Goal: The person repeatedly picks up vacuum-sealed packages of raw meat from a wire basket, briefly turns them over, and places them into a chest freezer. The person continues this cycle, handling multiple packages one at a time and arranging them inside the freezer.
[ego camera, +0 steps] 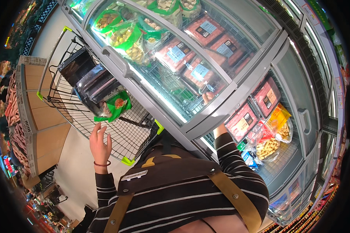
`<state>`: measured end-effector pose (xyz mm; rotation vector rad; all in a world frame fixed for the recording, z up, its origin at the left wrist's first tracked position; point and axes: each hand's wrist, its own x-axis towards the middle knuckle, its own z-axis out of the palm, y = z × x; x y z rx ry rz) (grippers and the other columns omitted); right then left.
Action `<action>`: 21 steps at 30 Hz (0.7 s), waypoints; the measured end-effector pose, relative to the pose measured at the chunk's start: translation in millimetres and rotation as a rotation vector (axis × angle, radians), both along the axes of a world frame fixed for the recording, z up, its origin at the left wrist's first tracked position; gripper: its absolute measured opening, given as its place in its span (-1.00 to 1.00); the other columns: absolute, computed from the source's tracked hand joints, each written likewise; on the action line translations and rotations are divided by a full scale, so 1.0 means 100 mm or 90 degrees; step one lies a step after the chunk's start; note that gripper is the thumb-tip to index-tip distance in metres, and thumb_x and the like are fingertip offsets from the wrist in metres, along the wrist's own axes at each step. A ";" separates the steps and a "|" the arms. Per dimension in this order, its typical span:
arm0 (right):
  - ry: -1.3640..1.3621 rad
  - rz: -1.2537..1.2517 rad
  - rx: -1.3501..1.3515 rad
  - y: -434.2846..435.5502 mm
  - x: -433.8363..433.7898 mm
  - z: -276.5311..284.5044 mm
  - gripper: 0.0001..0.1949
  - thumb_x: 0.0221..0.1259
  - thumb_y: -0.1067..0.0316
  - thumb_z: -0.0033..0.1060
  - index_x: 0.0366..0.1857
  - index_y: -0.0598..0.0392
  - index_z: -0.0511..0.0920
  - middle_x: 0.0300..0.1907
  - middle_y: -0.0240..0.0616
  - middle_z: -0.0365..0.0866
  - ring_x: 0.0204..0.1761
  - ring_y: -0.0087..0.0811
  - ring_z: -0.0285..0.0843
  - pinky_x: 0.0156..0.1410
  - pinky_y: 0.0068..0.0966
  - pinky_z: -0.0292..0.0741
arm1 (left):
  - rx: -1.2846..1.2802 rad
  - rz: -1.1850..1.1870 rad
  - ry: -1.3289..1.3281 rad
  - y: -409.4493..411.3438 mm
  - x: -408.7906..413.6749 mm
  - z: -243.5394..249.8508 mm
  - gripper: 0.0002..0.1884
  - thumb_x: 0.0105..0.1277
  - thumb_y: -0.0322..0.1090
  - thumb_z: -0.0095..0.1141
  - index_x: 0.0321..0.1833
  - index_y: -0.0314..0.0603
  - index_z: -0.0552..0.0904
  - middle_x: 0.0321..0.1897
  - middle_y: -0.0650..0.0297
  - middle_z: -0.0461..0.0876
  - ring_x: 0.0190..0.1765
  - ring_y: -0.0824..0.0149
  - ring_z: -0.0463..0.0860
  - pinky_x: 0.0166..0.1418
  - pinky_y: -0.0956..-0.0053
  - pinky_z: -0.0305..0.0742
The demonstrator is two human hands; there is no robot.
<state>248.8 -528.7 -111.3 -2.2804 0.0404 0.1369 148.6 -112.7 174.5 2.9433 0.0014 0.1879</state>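
Observation:
My left hand, with a red bracelet at the wrist, hangs beside the wire shopping cart. Its fingers are apart and hold nothing. In the cart lie black plastic-wrapped packs and a green bag with a picture on it. My right arm reaches into the freezer chest, and my right hand shows through the curved glass lid. Its fingertips are close to a wrapped tray of pink meat. Glare and the lid's frame partly hide this hand, so its grip is unclear.
Green bags of frozen food lie under the glass at the far left. Meat trays and a bag of yellow pieces lie in the opened section. A lid handle projects toward the cart. A produce stand is at left.

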 end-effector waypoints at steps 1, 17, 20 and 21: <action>-0.041 0.016 -0.022 -0.02 0.07 0.07 -0.63 0.16 0.14 -0.06 -0.03 0.13 0.38 0.01 -0.04 0.36 0.09 -0.16 0.28 0.17 -0.20 0.22 | -0.003 0.021 0.020 0.04 -0.04 -0.07 -0.67 -0.01 -0.48 0.12 -0.12 -0.20 0.47 -0.01 0.11 0.41 -0.01 0.12 0.43 0.00 0.32 0.33; 0.276 0.269 -0.561 0.60 1.14 0.59 -0.04 -0.20 -0.34 0.05 0.09 0.44 0.18 0.20 0.27 0.01 0.30 0.03 -0.12 0.32 -0.01 -0.21 | 0.092 0.359 0.086 1.16 0.83 -1.56 -0.07 -0.25 -0.10 0.33 0.23 -0.16 0.12 0.21 0.00 0.16 0.27 -0.02 0.12 0.21 0.07 0.16; 0.141 0.274 -0.521 0.30 1.25 0.57 -0.22 -0.08 -0.14 0.11 0.12 0.31 0.22 0.21 0.21 0.06 0.30 -0.01 -0.07 0.34 -0.10 -0.15 | 0.111 0.560 0.227 1.18 1.28 -1.56 0.09 -0.28 -0.11 0.37 0.32 0.00 -0.08 0.31 0.02 -0.06 0.33 -0.02 -0.04 0.18 -0.12 0.09; 0.035 0.276 -0.400 0.04 1.18 0.39 -0.30 -0.04 -0.05 0.14 0.11 0.26 0.24 0.21 0.19 0.08 0.29 0.00 -0.03 0.33 -0.11 -0.10 | 0.186 0.524 0.214 1.27 1.36 -1.58 0.05 -0.34 -0.11 0.40 0.28 -0.02 0.05 0.26 0.05 0.05 0.30 0.01 0.04 0.18 0.01 0.15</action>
